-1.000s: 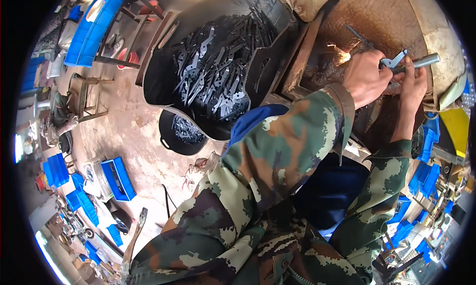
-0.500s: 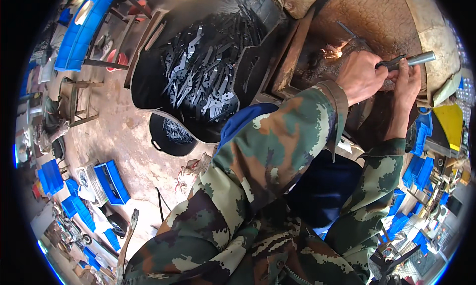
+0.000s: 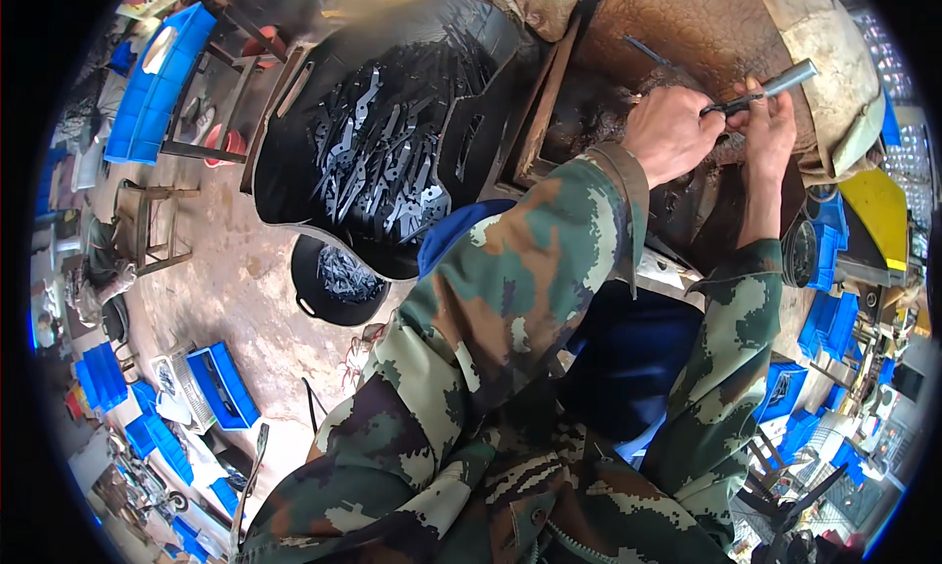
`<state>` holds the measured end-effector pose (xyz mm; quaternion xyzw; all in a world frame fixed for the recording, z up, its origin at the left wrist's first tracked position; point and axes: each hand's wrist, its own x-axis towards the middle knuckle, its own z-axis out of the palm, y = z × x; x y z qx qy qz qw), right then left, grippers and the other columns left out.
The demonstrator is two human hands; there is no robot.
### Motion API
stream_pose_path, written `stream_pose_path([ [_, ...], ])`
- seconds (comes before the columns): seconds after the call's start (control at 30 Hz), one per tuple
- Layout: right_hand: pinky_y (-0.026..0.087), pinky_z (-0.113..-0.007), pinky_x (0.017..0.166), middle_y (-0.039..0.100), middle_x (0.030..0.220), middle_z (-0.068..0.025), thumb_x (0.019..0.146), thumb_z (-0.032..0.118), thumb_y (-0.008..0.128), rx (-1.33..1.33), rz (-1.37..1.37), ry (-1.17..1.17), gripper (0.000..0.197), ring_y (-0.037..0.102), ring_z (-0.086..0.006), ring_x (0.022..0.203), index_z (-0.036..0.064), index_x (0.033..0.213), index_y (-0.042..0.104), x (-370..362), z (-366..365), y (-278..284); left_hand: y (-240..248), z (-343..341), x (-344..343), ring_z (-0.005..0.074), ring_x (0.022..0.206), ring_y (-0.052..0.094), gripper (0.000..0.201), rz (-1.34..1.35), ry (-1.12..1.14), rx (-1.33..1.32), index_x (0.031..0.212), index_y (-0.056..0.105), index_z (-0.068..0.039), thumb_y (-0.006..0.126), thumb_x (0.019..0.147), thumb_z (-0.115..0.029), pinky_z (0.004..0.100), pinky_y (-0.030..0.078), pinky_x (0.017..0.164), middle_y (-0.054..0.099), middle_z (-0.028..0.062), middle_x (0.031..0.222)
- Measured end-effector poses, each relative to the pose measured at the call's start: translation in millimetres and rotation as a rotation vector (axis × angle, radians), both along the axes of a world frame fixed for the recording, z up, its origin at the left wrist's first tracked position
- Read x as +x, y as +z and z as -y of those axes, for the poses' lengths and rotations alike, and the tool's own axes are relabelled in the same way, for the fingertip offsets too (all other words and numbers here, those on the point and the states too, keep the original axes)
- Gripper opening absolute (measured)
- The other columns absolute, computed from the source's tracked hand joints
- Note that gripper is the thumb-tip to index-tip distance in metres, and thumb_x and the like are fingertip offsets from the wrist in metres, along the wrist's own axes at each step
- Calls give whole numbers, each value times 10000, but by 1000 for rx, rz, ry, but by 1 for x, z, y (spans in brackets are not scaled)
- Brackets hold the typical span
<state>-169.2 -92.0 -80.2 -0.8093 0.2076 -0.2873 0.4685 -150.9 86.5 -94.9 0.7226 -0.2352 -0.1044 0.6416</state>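
My left hand [image 3: 671, 137] is closed over one end of a thin dark metal piece [image 3: 734, 105], above a brown, grime-coated trough [image 3: 687, 29] at the upper right. What lies inside its fist is hidden. Beside it, my right hand [image 3: 769, 132] pinches the piece's other end together with a grey metal rod [image 3: 791, 77]. The rod points up and to the right, past the fingertips. Beyond the left hand, a thin bluish metal strip [image 3: 643, 48] lies against the trough wall.
Left of the trough, a big black tub [image 3: 280, 161] holds many dark flat metal blanks [image 3: 383, 161]. A smaller black bucket [image 3: 306, 287] with small metal pieces stands below it. Blue bins [image 3: 157, 83], a wooden stool [image 3: 157, 215] and a yellow panel [image 3: 875, 215] stand around.
Both hands have shifted slightly left with the dark piece and rod. The bright orange sparks by my left hand no longer show. The whole view has shifted a little.
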Motion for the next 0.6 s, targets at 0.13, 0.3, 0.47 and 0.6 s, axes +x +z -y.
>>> stream_pose_path([
  [0.13,497,-256,499,718,901,-95,968,162,616,53,4,-17,180,575,-99,528,-7,1021,585,-2,-4,1,5,0,-4,353,677,670,323,51,19,4,950,720,-2,651,853,-302,414,522,668,639,212,672],
  [0.3,443,-239,492,664,745,-34,937,173,672,85,-47,78,162,554,-80,523,26,976,615,-46,-26,5,-8,-5,5,383,787,673,314,200,95,-13,920,725,-34,641,847,-327,434,533,723,676,222,812],
  [0.47,477,-234,583,655,786,4,859,94,729,-14,-243,249,140,576,-54,643,82,991,686,-121,-51,21,-19,-8,13,88,736,612,260,211,-44,-26,955,735,6,659,913,-239,266,482,683,731,63,826],
  [0.6,532,-370,785,673,992,-97,718,18,744,-552,-85,651,246,660,-290,924,52,952,675,-156,-65,1,-24,-20,18,102,803,645,283,132,-61,81,990,728,23,650,925,-241,242,490,754,739,65,859],
])
